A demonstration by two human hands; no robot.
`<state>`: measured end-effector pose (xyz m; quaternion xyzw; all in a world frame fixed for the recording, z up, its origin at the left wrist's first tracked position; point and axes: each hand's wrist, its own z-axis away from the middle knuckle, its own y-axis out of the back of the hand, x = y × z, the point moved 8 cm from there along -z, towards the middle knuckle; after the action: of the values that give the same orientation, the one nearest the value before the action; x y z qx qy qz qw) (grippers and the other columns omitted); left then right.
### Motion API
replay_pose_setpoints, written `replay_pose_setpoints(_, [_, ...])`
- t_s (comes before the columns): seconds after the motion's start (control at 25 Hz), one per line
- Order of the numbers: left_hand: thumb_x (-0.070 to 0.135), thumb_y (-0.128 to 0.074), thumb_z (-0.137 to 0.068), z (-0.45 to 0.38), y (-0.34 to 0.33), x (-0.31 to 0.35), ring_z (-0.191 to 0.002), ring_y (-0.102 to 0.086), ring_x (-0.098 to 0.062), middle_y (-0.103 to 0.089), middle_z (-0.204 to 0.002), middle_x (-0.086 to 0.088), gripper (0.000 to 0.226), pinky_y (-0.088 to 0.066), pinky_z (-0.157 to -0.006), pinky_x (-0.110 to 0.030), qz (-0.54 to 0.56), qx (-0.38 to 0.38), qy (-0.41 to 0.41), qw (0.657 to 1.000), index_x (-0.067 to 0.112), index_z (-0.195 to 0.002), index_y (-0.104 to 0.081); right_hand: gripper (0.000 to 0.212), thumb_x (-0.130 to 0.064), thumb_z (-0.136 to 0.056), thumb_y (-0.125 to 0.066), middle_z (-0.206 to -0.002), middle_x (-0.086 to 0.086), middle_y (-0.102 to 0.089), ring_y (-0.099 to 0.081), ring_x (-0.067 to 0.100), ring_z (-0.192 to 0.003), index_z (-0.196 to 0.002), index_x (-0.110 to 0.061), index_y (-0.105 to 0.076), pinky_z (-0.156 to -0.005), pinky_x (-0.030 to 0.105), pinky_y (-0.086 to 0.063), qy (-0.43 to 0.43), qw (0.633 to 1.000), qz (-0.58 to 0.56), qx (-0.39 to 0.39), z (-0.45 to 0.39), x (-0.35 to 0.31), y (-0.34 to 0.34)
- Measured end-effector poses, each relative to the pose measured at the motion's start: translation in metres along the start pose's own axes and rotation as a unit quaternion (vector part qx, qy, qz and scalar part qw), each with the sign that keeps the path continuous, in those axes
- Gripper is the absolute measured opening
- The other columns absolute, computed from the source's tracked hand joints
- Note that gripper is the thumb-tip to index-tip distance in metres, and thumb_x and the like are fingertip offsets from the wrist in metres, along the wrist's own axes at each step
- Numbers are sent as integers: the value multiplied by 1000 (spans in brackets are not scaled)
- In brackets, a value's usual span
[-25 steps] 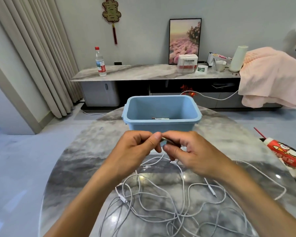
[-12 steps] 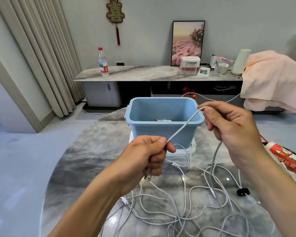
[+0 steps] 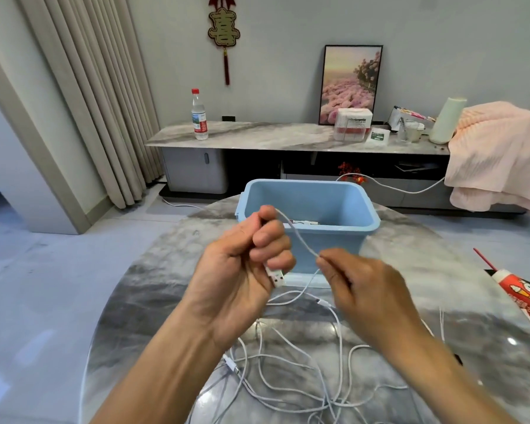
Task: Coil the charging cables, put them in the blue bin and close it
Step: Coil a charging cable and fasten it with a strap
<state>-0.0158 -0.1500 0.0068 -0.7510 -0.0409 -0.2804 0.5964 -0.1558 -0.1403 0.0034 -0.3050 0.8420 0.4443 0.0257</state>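
Left hand: the left hand (image 3: 242, 264) is raised above the round grey marble-patterned table (image 3: 153, 289), fingers curled round a thin white charging cable (image 3: 300, 240); the cable's white USB plug (image 3: 275, 275) sticks out below the fist.
Right hand: the right hand (image 3: 361, 289) pinches the same cable between thumb and fingertips, just right of the left hand; a short span of cable runs between the two hands.
Loose cables: a tangle of white charging cables (image 3: 288, 374) lies spread on the table under both forearms.
Bin: the open light-blue rectangular plastic bin (image 3: 343, 206) stands on the table just behind the hands, with a small item inside that is too small to make out.
Table edge: a red-and-white printed packet (image 3: 523, 298) lies at the right.
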Motion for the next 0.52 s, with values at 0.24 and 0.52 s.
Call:
replay_pose_setpoints(0.24, [8, -37, -102, 0, 24, 46, -91, -71, -20, -69, -78, -5, 16, -51, -91, -32, -384, 98, -227, 890, 9, -96, -51, 17, -36, -102, -40, -93, -5, -68, -61, 18, -92, -97, -27, -53, -80, 38, -48, -99, 951, -190, -223, 16, -63, -48])
replay_pose_setpoints(0.52, [20, -42, -101, 4, -10, 9, -58, -46, -19, -49, -64, -4, 19, -41, -56, -32, -725, -53, -184, 662, 16, -95, -59, 27, -44, -92, -53, -58, -7, -55, -49, 13, -61, -77, -25, -63, -56, 32, -41, 8, 989, -57, -134, -16, -43, 49])
